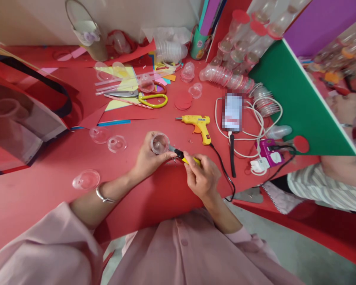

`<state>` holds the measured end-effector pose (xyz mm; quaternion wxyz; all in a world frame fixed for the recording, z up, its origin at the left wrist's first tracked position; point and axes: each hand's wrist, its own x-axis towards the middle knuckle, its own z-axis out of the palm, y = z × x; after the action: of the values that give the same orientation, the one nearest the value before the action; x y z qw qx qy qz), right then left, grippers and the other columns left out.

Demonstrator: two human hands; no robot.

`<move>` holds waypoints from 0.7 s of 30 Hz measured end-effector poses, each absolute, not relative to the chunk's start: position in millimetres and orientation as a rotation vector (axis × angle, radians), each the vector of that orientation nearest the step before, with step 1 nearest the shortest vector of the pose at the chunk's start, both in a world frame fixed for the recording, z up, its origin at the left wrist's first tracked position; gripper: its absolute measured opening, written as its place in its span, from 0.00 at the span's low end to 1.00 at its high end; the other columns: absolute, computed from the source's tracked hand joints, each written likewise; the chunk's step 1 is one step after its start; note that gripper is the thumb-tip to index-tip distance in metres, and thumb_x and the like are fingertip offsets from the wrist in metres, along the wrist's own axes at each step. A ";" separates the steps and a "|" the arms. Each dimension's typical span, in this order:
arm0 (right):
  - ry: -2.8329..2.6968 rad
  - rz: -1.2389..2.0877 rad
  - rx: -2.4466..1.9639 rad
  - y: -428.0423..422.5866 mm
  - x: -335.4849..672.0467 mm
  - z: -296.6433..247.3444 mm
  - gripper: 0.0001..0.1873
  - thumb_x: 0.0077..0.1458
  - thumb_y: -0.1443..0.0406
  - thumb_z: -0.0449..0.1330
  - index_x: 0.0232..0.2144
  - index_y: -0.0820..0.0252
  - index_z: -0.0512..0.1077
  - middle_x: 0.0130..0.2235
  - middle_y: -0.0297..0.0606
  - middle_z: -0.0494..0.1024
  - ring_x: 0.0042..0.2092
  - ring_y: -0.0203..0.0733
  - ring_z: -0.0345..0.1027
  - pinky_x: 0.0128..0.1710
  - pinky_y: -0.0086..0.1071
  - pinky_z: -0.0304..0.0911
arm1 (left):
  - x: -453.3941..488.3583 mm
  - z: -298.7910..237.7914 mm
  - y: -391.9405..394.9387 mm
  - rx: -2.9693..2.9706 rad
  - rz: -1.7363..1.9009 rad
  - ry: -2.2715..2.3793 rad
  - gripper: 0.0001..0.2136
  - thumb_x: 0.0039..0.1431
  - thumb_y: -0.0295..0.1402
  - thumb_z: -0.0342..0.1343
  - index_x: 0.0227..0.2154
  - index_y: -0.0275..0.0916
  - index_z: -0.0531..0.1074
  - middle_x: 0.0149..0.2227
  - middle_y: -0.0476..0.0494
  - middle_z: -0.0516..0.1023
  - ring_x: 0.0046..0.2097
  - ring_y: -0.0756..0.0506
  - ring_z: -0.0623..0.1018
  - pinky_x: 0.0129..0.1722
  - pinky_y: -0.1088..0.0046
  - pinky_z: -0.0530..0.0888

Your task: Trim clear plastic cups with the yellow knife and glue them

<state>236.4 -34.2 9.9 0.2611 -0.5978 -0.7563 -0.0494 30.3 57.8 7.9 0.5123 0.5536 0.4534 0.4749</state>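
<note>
My left hand (150, 156) is wrapped round a small clear plastic cup (160, 143), its round opening tipped up towards me. Between the fingers of my right hand (204, 174) is a yellow-and-black utility knife (191, 159), its grey tip at the right side of the cup. My left thumb lies close to the knife's black front part; whether the tip has gone into the plastic I cannot tell. A yellow glue gun (198, 126) lies just beyond my hands. Left of my left hand are clear dome lids (117, 143) and a further lid (86, 180).
Scissors (152, 99), straws and paper lie at the back. A phone (232, 112) with coiled white cable and a purple power socket (269, 152) are on the right, before a green divider (302, 107). Stacked plastic cups (227, 77) stand behind. Another person's arm (344, 170) shows at right.
</note>
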 end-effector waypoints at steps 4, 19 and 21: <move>-2.049 -0.082 -1.619 -34.4 236.5 10.2 0.22 0.70 0.63 0.60 0.64 0.47 0.74 0.46 0.40 0.81 0.45 0.42 0.74 0.43 0.35 0.65 | 31.7 12.0 57.0 1.320 1.140 1.088 0.30 0.43 0.47 0.80 0.42 0.41 0.69 0.36 0.48 0.78 0.36 0.48 0.77 0.37 0.71 0.73; -2.034 -0.081 -1.616 -32.9 230.2 10.7 0.22 0.70 0.65 0.61 0.63 0.48 0.74 0.46 0.40 0.79 0.45 0.42 0.74 0.43 0.35 0.65 | 35.7 14.6 55.6 1.401 1.205 1.237 0.25 0.45 0.45 0.79 0.36 0.40 0.69 0.32 0.51 0.77 0.31 0.50 0.76 0.33 0.74 0.73; -2.041 -0.084 -1.608 -32.9 229.8 10.6 0.23 0.69 0.65 0.62 0.64 0.47 0.73 0.46 0.40 0.79 0.45 0.42 0.75 0.44 0.35 0.65 | 36.4 15.0 55.4 1.395 1.217 1.245 0.24 0.46 0.44 0.78 0.36 0.40 0.69 0.31 0.52 0.76 0.30 0.51 0.75 0.33 0.74 0.73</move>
<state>229.8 -32.9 10.6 0.2676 -0.5959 -0.7565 -0.0311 36.4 55.4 15.0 0.4397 0.5616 0.5012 0.4900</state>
